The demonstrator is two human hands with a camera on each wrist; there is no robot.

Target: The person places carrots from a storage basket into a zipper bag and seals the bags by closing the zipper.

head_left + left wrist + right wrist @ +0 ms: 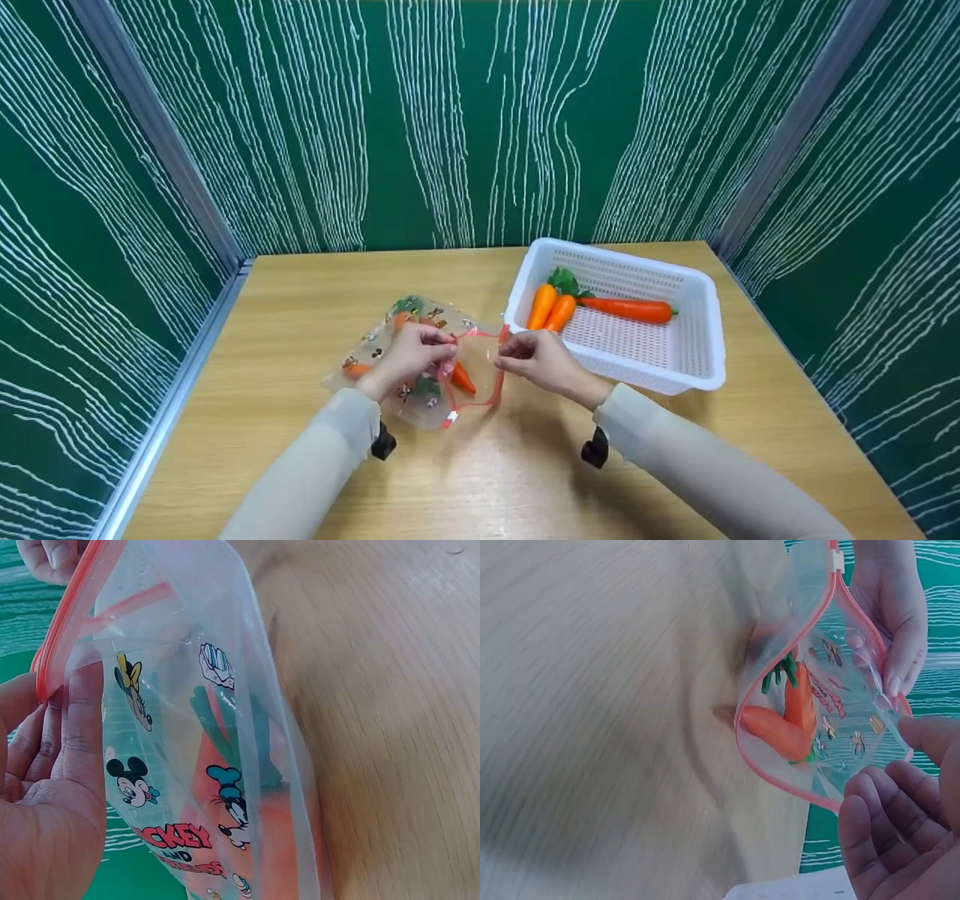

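A clear zip bag with a red zip edge and cartoon prints lies mouth-open on the table, with several carrots inside. One orange carrot and green tops show through the mouth. My left hand pinches the red rim between thumb and fingers, and the thumb overlaps the zip edge in the left wrist view. On the other side of the mouth, my right hand pinches the rim near its far corner. A white zip slider sits at the opposite corner.
At the right, a white plastic basket stands just past my right hand. It holds two short orange carrots and a longer red-orange carrot. Green panels with white lines enclose the wooden table at the back and sides.
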